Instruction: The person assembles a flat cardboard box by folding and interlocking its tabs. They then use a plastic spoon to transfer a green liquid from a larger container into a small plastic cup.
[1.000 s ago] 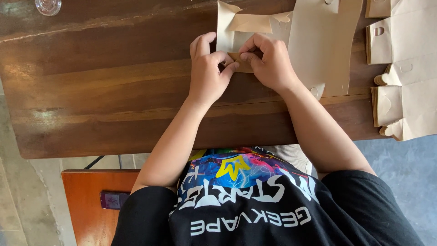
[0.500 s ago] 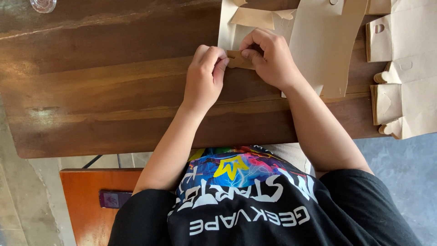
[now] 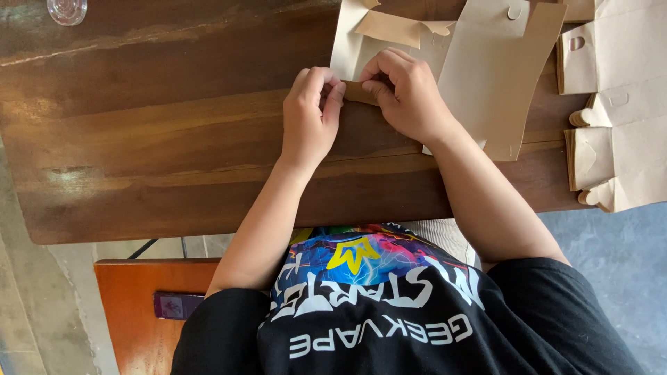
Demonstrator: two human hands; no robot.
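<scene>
Pinching was the state observed at both hands. The left hand (image 3: 309,114) and the right hand (image 3: 406,94) met over the near edge of a flat sheet of brown card, a die-cut blank (image 3: 354,42) lying on the dark wooden counter (image 3: 174,139). Between the two hands sat a small folded tab (image 3: 358,92) of the same card; the left fingertips closed narrowly on its left end, the right thumb and fingers closed on its right end. Neither hand was spread wide. The tab lay directly between the hands, touching both; the rest of the blank extended beyond the fingertips, away from the body, with a folded flap (image 3: 392,28) raised just past the right knuckles.

To the outer side of the right hand lay a second flat card blank (image 3: 500,76), its near end partly under the right wrist; contact could not be confirmed. Farther out on that side, well apart from the hands, a stack of brown paper bags (image 3: 618,104) rested at the counter's edge. Far beyond the left hand, at the far corner of the counter, stood a clear glass object (image 3: 67,10), cut off by the frame. Both forearms rested across the counter's near edge.
</scene>
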